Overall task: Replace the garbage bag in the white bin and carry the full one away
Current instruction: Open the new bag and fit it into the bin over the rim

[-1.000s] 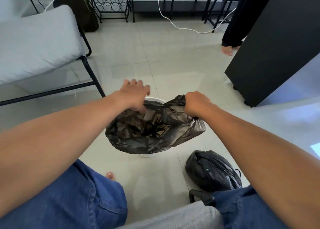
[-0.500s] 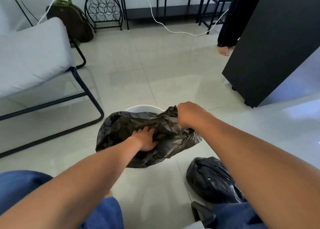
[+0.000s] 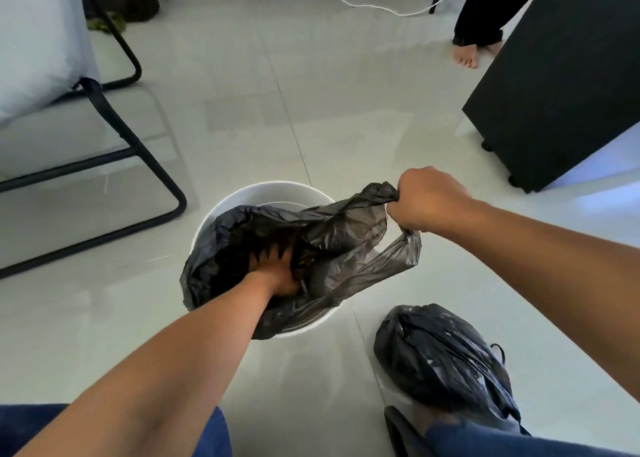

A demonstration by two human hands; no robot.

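A round white bin (image 3: 239,195) stands on the tiled floor in front of me. A fresh black garbage bag (image 3: 346,245) lies loosely in its mouth, partly draped over the rim. My left hand (image 3: 277,266) is down inside the bag with fingers spread, pressing the plastic into the bin. My right hand (image 3: 426,200) grips the bag's upper right edge in a fist, held above the rim. The full, tied black bag (image 3: 440,356) sits on the floor to the right of the bin, near my right leg.
A grey-cushioned chair with a black metal frame (image 3: 131,152) stands to the left. A black cabinet (image 3: 554,86) stands at the right. Another person's bare foot (image 3: 465,55) is at the far right, and a white cable (image 3: 367,5) crosses the floor behind.
My left hand left the bag's rim and went down deep inside the bag. My right hand kept its grip on the bag's edge. The camera tilted further down.
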